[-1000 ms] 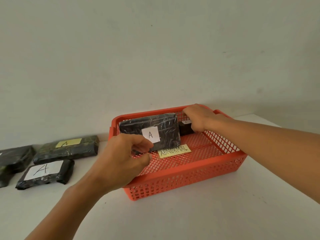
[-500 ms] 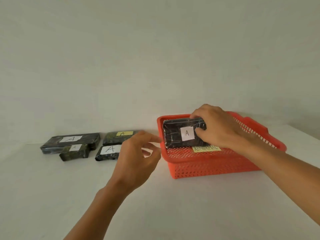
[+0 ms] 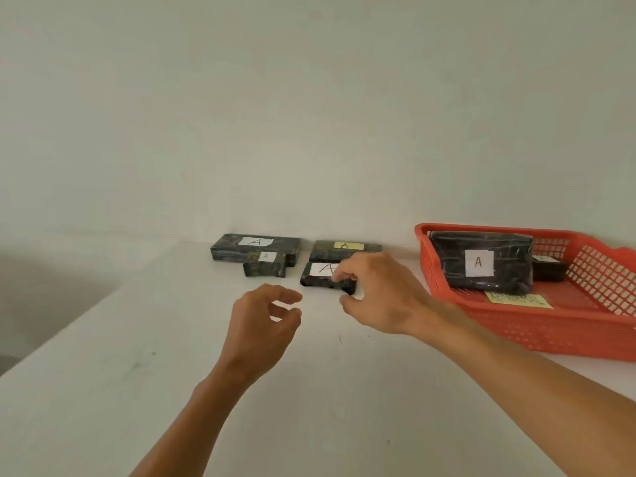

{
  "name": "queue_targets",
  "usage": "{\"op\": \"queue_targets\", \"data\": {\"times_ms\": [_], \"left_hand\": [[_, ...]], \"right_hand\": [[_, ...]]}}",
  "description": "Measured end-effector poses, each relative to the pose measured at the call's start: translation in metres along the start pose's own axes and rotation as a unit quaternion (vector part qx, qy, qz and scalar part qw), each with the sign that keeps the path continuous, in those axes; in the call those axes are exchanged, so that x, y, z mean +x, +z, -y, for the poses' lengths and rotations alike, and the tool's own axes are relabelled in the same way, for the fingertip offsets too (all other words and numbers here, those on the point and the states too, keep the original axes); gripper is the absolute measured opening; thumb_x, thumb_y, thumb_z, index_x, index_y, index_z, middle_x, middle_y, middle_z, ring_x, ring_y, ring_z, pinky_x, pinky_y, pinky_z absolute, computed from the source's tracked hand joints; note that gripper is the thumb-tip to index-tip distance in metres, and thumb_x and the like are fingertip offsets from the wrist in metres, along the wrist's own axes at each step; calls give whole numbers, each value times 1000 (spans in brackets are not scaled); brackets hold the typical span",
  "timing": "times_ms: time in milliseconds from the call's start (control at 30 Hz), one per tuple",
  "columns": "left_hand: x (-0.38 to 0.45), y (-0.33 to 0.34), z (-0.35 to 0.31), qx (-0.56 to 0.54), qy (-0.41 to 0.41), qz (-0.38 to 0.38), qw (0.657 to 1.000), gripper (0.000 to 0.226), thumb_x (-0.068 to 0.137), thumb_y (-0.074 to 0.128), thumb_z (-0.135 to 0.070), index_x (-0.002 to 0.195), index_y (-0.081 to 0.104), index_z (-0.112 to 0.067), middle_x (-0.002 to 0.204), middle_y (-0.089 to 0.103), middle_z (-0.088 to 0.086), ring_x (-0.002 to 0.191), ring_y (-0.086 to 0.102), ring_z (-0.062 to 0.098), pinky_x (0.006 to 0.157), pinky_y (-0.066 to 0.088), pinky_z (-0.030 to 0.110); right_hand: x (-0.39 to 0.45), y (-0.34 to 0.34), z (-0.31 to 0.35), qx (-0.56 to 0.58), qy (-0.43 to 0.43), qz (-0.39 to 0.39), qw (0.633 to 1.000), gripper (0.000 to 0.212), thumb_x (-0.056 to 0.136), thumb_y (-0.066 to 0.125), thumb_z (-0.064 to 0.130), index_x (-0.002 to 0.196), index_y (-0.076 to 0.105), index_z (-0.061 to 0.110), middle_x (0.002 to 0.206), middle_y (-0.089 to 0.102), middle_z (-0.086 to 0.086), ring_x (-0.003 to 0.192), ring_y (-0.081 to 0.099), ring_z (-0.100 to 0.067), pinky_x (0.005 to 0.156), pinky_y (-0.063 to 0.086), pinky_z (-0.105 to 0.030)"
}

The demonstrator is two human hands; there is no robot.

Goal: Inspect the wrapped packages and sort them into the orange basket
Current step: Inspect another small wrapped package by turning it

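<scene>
Basket (image 3: 516, 325) orange mesh | glossy black-wrapped package (image 3: 327, 278) | right hand (image 3: 382, 297) grip spread | left hand (image 3: 265, 325) grip spread

Soft, even light filled the scene, with no hard glare on the plain off-white wall (image 3: 309, 98) or the white tabletop (image 3: 103, 390). Shadows were faint: a pale smudge lay under the bare right hand (image 3: 382, 297) and another under the bare left hand (image 3: 265, 321). The glossy black plastic-wrapped package (image 3: 480, 263) leaning in the orange plastic mesh basket (image 3: 550, 335) caught small crinkled highlights. The wide lens bowed the table edge at far left. Fine detail was soft overall, and the yellow note's (image 3: 518, 299) handwriting was blurred.
</scene>
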State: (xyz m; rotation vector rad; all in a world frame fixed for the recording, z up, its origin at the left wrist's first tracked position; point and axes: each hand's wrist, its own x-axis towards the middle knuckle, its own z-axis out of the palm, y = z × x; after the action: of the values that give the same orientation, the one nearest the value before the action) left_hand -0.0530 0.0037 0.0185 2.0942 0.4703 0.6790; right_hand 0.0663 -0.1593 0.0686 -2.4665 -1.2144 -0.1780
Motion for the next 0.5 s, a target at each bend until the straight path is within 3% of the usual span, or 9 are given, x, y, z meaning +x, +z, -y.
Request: {"op": "queue_targets", "data": {"times_ms": [100,233,400,500], "left_hand": [[10,-18,24,12,-32,-9,999,17,88,71,-12,100,75,-23,100,72,-8,83,70,7,55,47,11],[29,-35,51,16,-63,-25,998,17,87,70,-11,100,75,-21,96,73,-5,75,69,7,52,47,15],[45,-44,77,16,-88,-6,996,22,86,69,-8,106,73,-17,99,72,-1,78,73,16,63,51,23],[51,-46,89,14,-99,14,995,22,86,71,-9,107,73,-17,98,72,-1,82,73,16,67,50,21]], "right_hand": [[29,28,17,44,16,12,999,35,84,69,23,118,70,23,117,70,5,110,63,-14,91,55,-41],[72,65,28,69,47,26,996,34,82,71,19,116,70,21,109,67,2,107,63,-19,88,55,-40],[125,99,33,28,61,19,998,37,82,66,9,120,65,13,119,60,-3,112,58,-26,87,53,-39],[152,116,33,-24,72,26,997,36,83,65,15,119,59,13,122,49,-9,117,48,-30,81,52,-40]]}}
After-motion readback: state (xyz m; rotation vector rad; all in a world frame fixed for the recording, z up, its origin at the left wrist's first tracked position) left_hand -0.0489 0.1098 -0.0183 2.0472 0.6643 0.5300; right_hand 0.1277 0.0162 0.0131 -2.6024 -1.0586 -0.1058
